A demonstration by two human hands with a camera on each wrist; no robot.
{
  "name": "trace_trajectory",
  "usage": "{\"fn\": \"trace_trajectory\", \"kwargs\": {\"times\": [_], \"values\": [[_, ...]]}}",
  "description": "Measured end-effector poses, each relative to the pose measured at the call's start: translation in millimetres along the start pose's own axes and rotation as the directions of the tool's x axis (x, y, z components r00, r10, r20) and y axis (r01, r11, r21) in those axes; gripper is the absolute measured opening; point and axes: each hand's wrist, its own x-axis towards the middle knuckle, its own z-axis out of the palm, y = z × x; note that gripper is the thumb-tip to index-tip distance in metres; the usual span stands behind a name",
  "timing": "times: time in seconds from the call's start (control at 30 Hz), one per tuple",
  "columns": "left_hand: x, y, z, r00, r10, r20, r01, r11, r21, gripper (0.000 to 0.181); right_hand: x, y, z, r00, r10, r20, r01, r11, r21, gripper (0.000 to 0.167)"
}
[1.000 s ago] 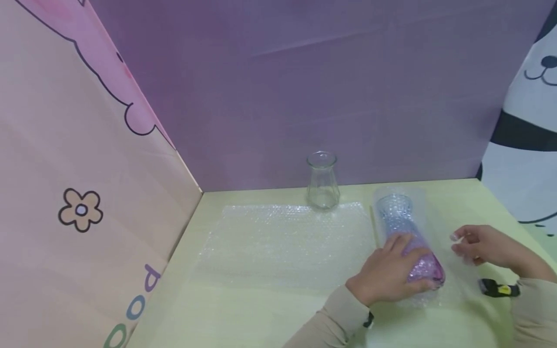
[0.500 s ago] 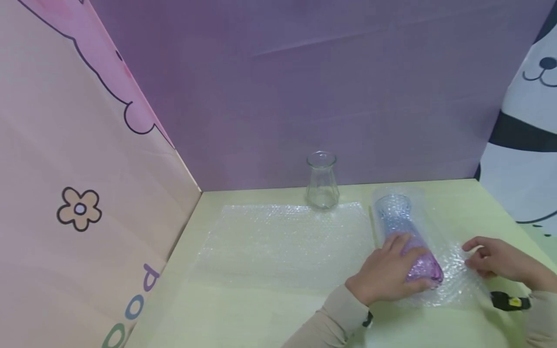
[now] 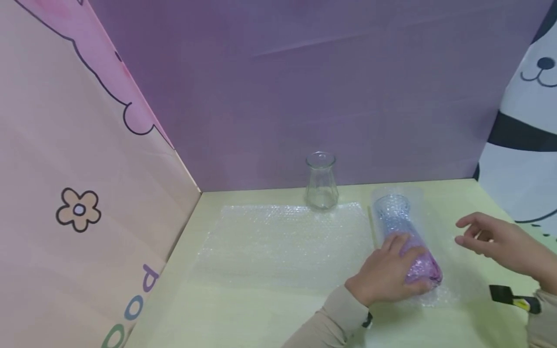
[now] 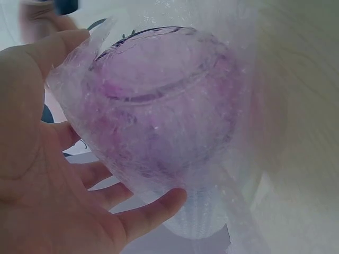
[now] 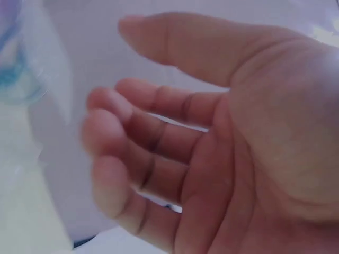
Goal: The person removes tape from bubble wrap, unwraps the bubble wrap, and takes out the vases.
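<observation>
A glass vase (image 3: 396, 220), bluish at the neck and purple at the base, lies on its side in bubble wrap (image 4: 222, 137) at the right of the table. My left hand (image 3: 385, 271) holds its purple lower part, with the fingers over the top and the thumb by the base. In the left wrist view the vase's round base faces the camera, and the wrap's edge lies by the thumb. My right hand (image 3: 500, 241) hovers to the right of the vase, its fingers loosely curled and holding nothing. Its palm (image 5: 254, 148) shows in the right wrist view.
A clear glass vase (image 3: 322, 188) stands upright at the back, by the far edge of a flat bubble wrap sheet (image 3: 283, 249) on the pale yellow table (image 3: 209, 319). A purple wall (image 3: 304, 96) closes off the back, and a patterned panel (image 3: 82, 270) the left.
My right hand moved down and right to the loose wrap beside the vase, then came away and lifted. The left hand stays on the wrapped vase.
</observation>
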Motion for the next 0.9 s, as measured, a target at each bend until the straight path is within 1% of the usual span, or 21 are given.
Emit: {"fn": "trace_trajectory", "kwargs": {"times": [0.1, 0.2, 0.3, 0.37, 0.43, 0.5, 0.6, 0.67, 0.73, 0.8, 0.9], "values": [[-0.2, 0.2, -1.6, 1.000, -0.004, -0.002, 0.004, 1.000, 0.004, 0.069, -1.9, -18, -7, 0.998, -0.058, -0.020, 0.058, 0.998, 0.015, 0.039], [-0.5, -0.3, -2.7, 1.000, -0.007, 0.004, 0.007, 1.000, -0.002, 0.077, 0.0, -29, -13, 0.995, -0.099, -0.032, 0.100, 0.995, 0.029, 0.036], [-0.8, -1.0, -2.3, 1.000, -0.006, 0.029, 0.007, 1.000, -0.011, 0.091, 5.3, -33, -13, 0.992, -0.126, -0.015, 0.126, 0.990, 0.069, 0.034], [-1.1, -1.0, -2.0, 0.999, -0.007, 0.049, 0.007, 1.000, -0.003, 0.101, 9.9, -32, -9, 0.990, -0.140, 0.020, 0.137, 0.985, 0.107, 0.034], [-1.1, -1.0, -1.3, 0.998, -0.005, 0.066, 0.005, 1.000, 0.010, 0.107, 15.4, -30, -5, 0.987, -0.143, 0.074, 0.131, 0.980, 0.147, 0.034], [-1.1, -1.1, -1.2, 0.997, -0.003, 0.071, 0.001, 1.000, 0.026, 0.109, 21.0, -27, 0, 0.982, -0.143, 0.125, 0.121, 0.977, 0.173, 0.034], [-1.2, -2.1, -2.2, 0.997, 0.003, 0.071, -0.005, 1.000, 0.030, 0.106, 28.9, -22, 5, 0.972, -0.120, 0.201, 0.082, 0.979, 0.187, 0.030], [-1.3, -4.1, -3.2, 0.998, 0.015, 0.069, -0.016, 1.000, 0.023, 0.103, 33.2, -18, 9, 0.966, -0.112, 0.232, 0.066, 0.978, 0.197, 0.027], [-1.5, -6.7, -4.4, 0.997, 0.030, 0.075, -0.031, 1.000, 0.005, 0.102, 36.9, -14, 12, 0.960, -0.103, 0.260, 0.048, 0.976, 0.211, 0.026], [-1.8, -9.8, -6.0, 0.995, 0.042, 0.089, -0.039, 0.999, -0.033, 0.101, 39.7, -10, 16, 0.956, -0.104, 0.274, 0.039, 0.971, 0.234, 0.027], [-3.0, -14.9, -8.2, 0.991, 0.046, 0.123, -0.034, 0.995, -0.097, 0.102, 43.8, -9, 23, 0.954, -0.100, 0.284, 0.023, 0.964, 0.264, 0.032]]}}
